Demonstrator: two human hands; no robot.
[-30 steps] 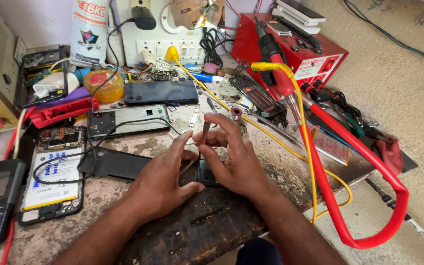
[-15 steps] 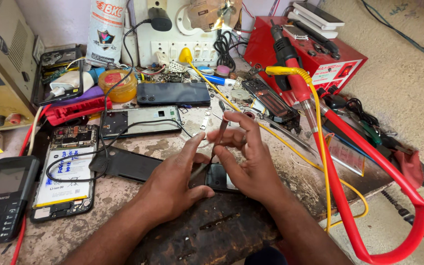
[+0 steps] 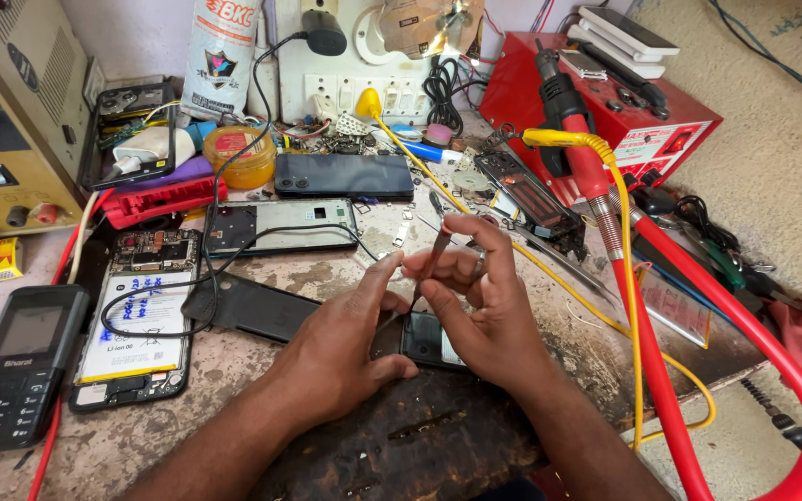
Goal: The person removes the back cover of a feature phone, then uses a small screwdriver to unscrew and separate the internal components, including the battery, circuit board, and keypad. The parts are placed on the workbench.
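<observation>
My right hand (image 3: 480,311) grips thin metal tweezers (image 3: 436,249), tips pointing down at a small dark phone part (image 3: 422,339) on the worn bench. My left hand (image 3: 345,348) presses on that part from the left, thumb raised toward the tweezers. Both hands meet over the part, which is mostly hidden under my fingers. A dark flat back cover (image 3: 252,306) lies just left of my left hand.
An opened phone with a white battery (image 3: 136,320) and a black keypad phone (image 3: 11,366) lie at left. Other opened phones (image 3: 280,225) and a dark phone (image 3: 343,174) sit behind. A red hose (image 3: 661,371), yellow cable (image 3: 633,306) and red station (image 3: 624,111) crowd the right.
The tweezers have tilted and lowered toward the part, with my hands staying together over it. The camera has shifted slightly.
</observation>
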